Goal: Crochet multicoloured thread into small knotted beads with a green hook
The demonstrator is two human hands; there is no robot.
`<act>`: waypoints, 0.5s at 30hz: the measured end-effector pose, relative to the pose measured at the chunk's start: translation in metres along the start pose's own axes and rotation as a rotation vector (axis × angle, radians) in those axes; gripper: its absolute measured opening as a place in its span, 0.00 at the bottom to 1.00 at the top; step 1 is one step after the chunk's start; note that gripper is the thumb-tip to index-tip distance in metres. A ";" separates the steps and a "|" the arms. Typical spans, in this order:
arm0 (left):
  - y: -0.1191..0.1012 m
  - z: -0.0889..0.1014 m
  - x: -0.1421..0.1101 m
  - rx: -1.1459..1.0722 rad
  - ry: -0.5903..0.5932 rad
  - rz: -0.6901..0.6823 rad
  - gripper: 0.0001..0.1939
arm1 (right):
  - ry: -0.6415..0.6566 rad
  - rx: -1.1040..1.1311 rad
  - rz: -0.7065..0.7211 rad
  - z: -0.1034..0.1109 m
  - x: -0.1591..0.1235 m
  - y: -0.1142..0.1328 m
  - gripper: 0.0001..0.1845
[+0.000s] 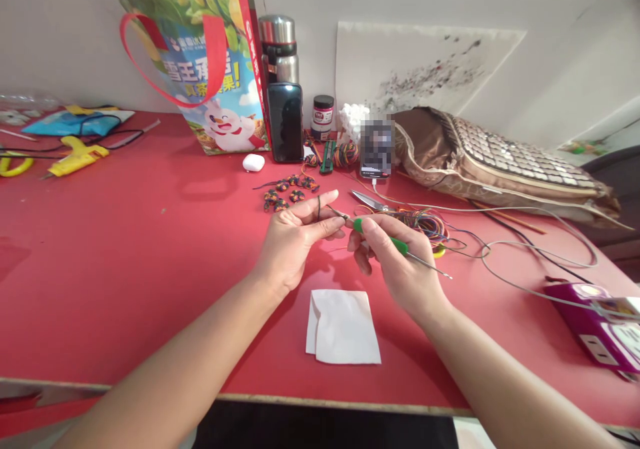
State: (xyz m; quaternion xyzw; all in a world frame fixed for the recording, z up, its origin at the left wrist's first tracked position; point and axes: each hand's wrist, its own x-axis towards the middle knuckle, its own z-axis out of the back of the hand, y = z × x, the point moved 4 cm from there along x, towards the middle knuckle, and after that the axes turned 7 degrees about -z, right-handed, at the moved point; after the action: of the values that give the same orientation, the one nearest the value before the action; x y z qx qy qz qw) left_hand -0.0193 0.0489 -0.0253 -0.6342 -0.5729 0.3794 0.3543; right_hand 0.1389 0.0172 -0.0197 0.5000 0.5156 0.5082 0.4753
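Note:
My right hand [400,252] grips a crochet hook by its green handle [400,244], with a thin metal shaft sticking out toward the lower right. The hook's other end meets the fingertips of my left hand [297,235]. There, thumb and fingers pinch a small dark piece of yarn work [344,217], mostly hidden by the fingers. A dark strand of yarn [319,207] is looped round my left index finger. Small multicoloured crocheted pieces [297,196] lie just beyond my left hand. Beyond my right hand are scissors [370,201] and a loose heap of multicoloured yarn [425,225].
Folded white paper [347,329] lies in front of me on the red table [125,289]. At the back stand a gift bag [225,95], a thermos [277,42], a phone [286,122] and a sequinned cushion-like bag [500,162]. A yellow glue gun [77,157] is left; a purple power strip [590,329] right.

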 end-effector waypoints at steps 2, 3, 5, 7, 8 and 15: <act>0.001 0.000 0.000 -0.027 0.004 0.025 0.22 | 0.002 -0.009 0.005 0.001 0.000 0.000 0.24; 0.001 0.000 0.000 -0.044 0.002 0.038 0.22 | 0.000 -0.014 0.007 0.001 0.000 -0.001 0.24; 0.000 -0.001 -0.001 -0.083 -0.011 0.067 0.20 | -0.013 -0.023 0.022 0.002 -0.001 -0.001 0.23; -0.001 -0.003 -0.002 -0.125 -0.027 0.104 0.18 | -0.033 -0.030 0.062 0.001 -0.002 0.001 0.21; -0.001 -0.004 -0.003 -0.145 -0.035 0.125 0.17 | -0.046 -0.035 0.088 0.000 -0.003 0.001 0.20; 0.002 -0.004 -0.006 -0.174 -0.126 0.171 0.17 | -0.094 -0.059 0.131 -0.004 -0.005 0.003 0.19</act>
State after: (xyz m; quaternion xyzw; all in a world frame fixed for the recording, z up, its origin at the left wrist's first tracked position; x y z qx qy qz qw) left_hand -0.0155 0.0424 -0.0246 -0.6840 -0.5686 0.3964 0.2274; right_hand 0.1353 0.0117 -0.0162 0.5418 0.4436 0.5292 0.4792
